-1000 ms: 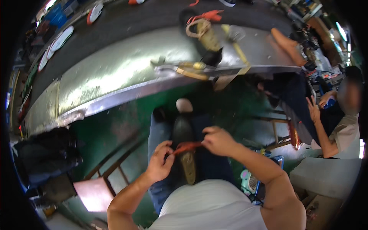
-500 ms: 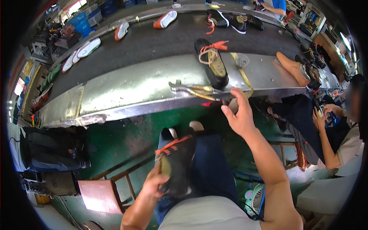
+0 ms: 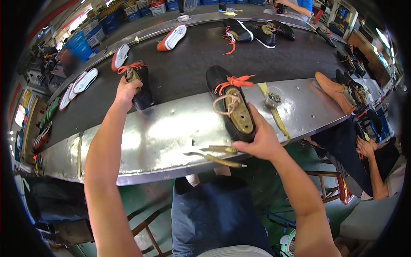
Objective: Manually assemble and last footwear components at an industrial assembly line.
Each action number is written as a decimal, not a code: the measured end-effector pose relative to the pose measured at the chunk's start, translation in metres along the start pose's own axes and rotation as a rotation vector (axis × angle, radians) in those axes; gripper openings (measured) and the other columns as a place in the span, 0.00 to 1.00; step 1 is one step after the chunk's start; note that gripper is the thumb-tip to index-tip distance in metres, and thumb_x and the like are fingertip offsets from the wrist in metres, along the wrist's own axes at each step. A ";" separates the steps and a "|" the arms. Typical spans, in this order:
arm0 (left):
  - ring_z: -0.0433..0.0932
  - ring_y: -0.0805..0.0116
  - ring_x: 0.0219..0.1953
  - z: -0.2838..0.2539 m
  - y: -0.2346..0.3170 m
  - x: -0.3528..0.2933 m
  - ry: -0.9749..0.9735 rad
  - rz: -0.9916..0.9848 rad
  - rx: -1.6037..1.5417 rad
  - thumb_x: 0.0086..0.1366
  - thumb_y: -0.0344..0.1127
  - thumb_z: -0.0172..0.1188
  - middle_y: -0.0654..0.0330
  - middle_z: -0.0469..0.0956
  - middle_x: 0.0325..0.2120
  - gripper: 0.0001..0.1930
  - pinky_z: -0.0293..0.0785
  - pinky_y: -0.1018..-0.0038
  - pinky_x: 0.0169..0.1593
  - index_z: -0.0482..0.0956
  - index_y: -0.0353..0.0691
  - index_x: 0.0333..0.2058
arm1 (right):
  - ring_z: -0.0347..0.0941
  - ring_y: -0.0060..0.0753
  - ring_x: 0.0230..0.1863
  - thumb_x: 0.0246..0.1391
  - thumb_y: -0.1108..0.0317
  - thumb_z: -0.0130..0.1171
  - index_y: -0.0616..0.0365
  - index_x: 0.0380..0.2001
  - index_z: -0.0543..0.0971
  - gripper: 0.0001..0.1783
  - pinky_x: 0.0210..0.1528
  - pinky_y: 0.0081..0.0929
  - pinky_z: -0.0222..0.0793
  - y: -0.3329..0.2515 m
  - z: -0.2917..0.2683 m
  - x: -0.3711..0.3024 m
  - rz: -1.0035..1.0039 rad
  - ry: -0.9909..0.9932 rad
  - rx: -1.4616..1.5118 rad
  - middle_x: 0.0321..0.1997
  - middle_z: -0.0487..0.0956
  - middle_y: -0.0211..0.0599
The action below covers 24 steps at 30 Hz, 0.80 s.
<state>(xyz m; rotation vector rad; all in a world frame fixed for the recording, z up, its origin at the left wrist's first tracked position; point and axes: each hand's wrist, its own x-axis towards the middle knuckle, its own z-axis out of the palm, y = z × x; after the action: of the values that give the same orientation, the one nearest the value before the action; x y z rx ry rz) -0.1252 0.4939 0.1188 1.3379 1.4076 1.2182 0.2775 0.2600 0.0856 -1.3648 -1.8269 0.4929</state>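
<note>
Head view. Your left hand is closed on a black shoe with orange laces at the belt edge. Your right hand is wrapped round the heel of a second black shoe on the metal surface. Step, as judged: placing both; next, loosen each grip cleanly.

Both forearms are bare, no sleeves, gloves, watch or rings that I can spot. Dark blue jeans at 6 o'clock, plus a light shirt hem right at the bottom edge.
</note>
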 end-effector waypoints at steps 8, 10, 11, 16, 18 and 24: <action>0.58 0.39 0.67 0.037 -0.032 -0.005 0.338 0.492 0.819 0.64 0.45 0.63 0.33 0.61 0.63 0.39 0.54 0.56 0.71 0.57 0.22 0.63 | 0.75 0.39 0.56 0.40 0.61 0.74 0.69 0.67 0.61 0.52 0.59 0.33 0.70 0.005 0.000 -0.006 0.080 0.087 0.291 0.57 0.76 0.48; 0.60 0.40 0.67 0.041 -0.018 -0.069 0.152 0.580 0.670 0.67 0.41 0.60 0.35 0.62 0.63 0.35 0.56 0.58 0.70 0.58 0.23 0.64 | 0.76 0.34 0.52 0.42 0.63 0.73 0.69 0.62 0.65 0.45 0.55 0.31 0.71 0.004 -0.011 0.003 0.114 0.054 0.429 0.53 0.78 0.43; 0.64 0.48 0.66 0.047 -0.009 -0.103 0.102 0.543 0.598 0.67 0.37 0.60 0.40 0.64 0.63 0.32 0.58 0.63 0.68 0.60 0.29 0.65 | 0.76 0.29 0.48 0.44 0.65 0.71 0.69 0.58 0.70 0.38 0.51 0.29 0.73 -0.001 -0.022 0.005 0.171 0.019 0.557 0.49 0.79 0.38; 0.54 0.44 0.71 0.081 0.090 -0.303 -0.188 0.872 0.209 0.71 0.35 0.50 0.40 0.58 0.67 0.27 0.50 0.55 0.71 0.60 0.29 0.64 | 0.73 0.20 0.34 0.48 0.69 0.67 0.64 0.44 0.77 0.20 0.40 0.25 0.72 -0.058 -0.059 -0.047 0.309 0.126 0.836 0.35 0.78 0.28; 0.51 0.35 0.71 0.089 0.109 -0.352 -0.235 1.070 0.305 0.74 0.46 0.44 0.34 0.55 0.67 0.28 0.47 0.46 0.70 0.64 0.29 0.63 | 0.74 0.20 0.39 0.48 0.71 0.67 0.68 0.58 0.71 0.33 0.43 0.21 0.73 -0.116 -0.070 -0.094 0.156 -0.004 0.791 0.46 0.79 0.33; 0.67 0.43 0.62 0.109 0.089 -0.466 -0.088 0.908 0.248 0.74 0.60 0.31 0.40 0.60 0.64 0.36 0.52 0.53 0.65 0.83 0.37 0.41 | 0.74 0.45 0.61 0.43 0.61 0.74 0.70 0.65 0.63 0.48 0.62 0.33 0.67 -0.189 -0.062 -0.206 0.022 -0.339 0.411 0.60 0.73 0.56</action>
<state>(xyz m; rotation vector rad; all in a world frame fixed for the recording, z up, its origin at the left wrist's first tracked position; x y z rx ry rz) 0.0429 0.0388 0.1601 2.3081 0.8965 1.5290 0.2315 -0.0050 0.1832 -1.0643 -1.8385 1.1000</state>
